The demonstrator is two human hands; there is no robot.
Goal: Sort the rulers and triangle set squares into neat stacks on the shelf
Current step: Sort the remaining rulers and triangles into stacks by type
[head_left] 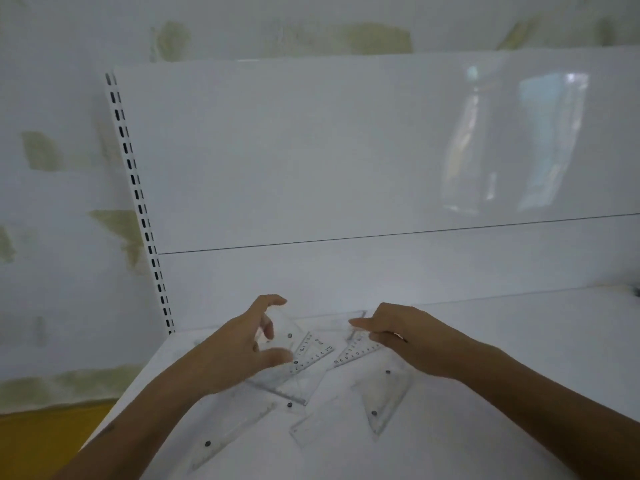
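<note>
The left hand (pixel 242 344) hovered over the heap with thumb and fingers curved wide apart, framing a clear set square (pixel 282 332) whose far corner rose between them; whether the fingertips actually touched its edges could not be told through the blur, so the grasp looked half-formed. The right hand (pixel 398 336) had its fingers curled and drawn together at the top of a printed ruler piece (pixel 356 351), apparently pinching its upper end, though the clear plastic made the contact hard to read. Between the two hands lay a second numbered piece (pixel 313 353), overlapping the stack under the left palm. Nearer the person, more clear pieces lay scattered flat on the white shelf (pixel 485 341): a triangle (pixel 384 400) with dark dots to the right, a long strip (pixel 225 434) running toward the left forearm, and a small faint triangle (pixel 304 427) in the middle. Nothing had been stacked neatly; the sorting seemed to be at an early stage, with both hands picking items out of the jumble. The next move probably called for lifting each chosen piece free of its neighbours without dragging them, then laying like shapes together edge to edge. Behind stood the white back panel (pixel 329 150) and a slotted upright (pixel 138 209).
</note>
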